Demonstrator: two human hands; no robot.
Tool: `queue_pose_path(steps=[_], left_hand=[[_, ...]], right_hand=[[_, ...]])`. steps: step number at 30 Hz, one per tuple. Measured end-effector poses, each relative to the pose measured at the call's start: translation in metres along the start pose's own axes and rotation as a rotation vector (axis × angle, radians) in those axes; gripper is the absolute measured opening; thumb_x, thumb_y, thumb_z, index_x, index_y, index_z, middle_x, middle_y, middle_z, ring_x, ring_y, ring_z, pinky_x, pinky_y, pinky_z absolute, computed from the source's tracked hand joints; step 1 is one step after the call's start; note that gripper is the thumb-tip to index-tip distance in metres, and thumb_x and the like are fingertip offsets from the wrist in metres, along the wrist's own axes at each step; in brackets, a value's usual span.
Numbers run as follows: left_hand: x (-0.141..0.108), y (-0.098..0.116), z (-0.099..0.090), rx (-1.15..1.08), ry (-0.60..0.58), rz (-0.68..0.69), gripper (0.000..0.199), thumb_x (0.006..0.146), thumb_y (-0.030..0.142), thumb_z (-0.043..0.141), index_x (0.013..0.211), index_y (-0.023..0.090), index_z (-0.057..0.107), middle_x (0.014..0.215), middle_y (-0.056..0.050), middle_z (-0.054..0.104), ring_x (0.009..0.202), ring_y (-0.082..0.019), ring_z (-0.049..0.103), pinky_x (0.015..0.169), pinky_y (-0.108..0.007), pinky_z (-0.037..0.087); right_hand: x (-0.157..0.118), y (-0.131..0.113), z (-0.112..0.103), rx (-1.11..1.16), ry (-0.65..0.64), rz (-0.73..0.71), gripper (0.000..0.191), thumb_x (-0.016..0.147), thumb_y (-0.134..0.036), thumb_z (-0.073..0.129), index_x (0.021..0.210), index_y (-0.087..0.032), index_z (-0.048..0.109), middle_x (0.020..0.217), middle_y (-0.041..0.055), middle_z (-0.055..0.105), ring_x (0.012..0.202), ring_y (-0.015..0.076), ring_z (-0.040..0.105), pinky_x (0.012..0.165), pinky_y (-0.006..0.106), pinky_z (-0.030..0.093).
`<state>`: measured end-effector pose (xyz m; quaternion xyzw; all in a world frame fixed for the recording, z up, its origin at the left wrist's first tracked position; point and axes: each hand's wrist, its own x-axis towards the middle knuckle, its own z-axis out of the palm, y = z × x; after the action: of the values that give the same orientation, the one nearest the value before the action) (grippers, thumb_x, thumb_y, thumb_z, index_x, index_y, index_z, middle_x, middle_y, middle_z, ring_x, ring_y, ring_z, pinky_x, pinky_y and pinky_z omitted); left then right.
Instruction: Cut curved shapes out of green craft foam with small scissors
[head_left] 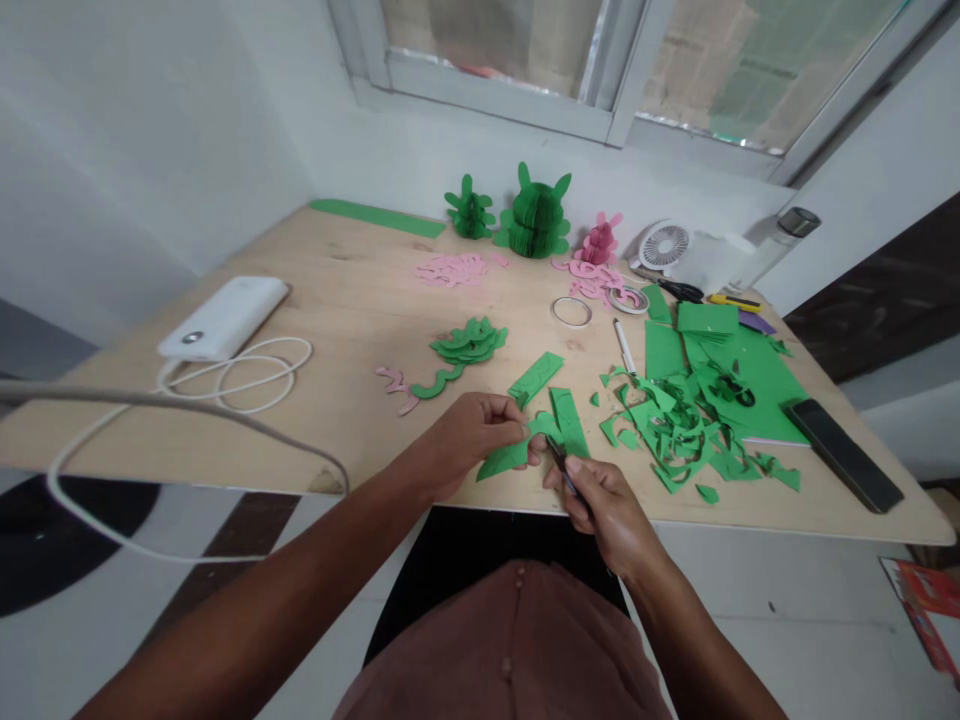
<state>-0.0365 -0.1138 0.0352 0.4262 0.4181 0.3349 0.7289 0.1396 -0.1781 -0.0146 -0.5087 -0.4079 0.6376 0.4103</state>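
Observation:
Between the fingers of my left hand (pixel 480 432) is a piece of green paper (pixel 504 459) with a curved cut edge. My right hand (pixel 604 497) grips dark scissors (pixel 564 468), their blades at the paper's right side. Just beyond my hands lie two green paper strips, one slanted (pixel 536 376) and one more upright (pixel 570 424), with faint drawn lines. Farther left is a stack of wavy green cutouts (pixel 470 342). A curved green cutout (pixel 436 382) rests beside small pink paper pieces (pixel 396 388).
Green scraps (pixel 679 430) spread to the right, before green sheets (pixel 772 385) and a phone (pixel 844 455). Honeycomb paper figures (pixel 534 222) line the wall near a small fan (pixel 664 245). A white power bank (pixel 223 318) with a looping cable (pixel 262 375) sits at left.

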Motion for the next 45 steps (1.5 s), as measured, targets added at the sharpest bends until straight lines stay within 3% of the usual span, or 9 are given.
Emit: queue_pose_path(steps=[12,45], left_hand=[[0.0006,0.0006,-0.0026,0.09,0.004,0.067,0.012,0.062,0.021,0.065,0.055,0.018,0.056,0.058,-0.001,0.068,0.058,-0.014,0.062,0.063,-0.027,0.047],[-0.0013,0.0051,-0.0043,0.096,-0.063,0.026,0.012,0.062,0.02,0.065,0.055,0.018,0.056,0.056,-0.001,0.067,0.055,-0.014,0.061,0.06,-0.027,0.048]], right_hand=[[-0.0007,-0.0058,0.0054,0.119,-0.043,0.073,0.046,0.078,-0.058,0.06,0.071,-0.012,0.063,0.043,-0.0084,0.032,0.037,0.0041,0.017,0.036,0.021,0.008],[0.0006,-0.0051,0.0033,0.102,-0.067,0.067,0.047,0.08,-0.057,0.059,0.073,-0.011,0.066,0.042,-0.0076,0.033,0.037,0.0041,0.018,0.035,0.021,0.009]])
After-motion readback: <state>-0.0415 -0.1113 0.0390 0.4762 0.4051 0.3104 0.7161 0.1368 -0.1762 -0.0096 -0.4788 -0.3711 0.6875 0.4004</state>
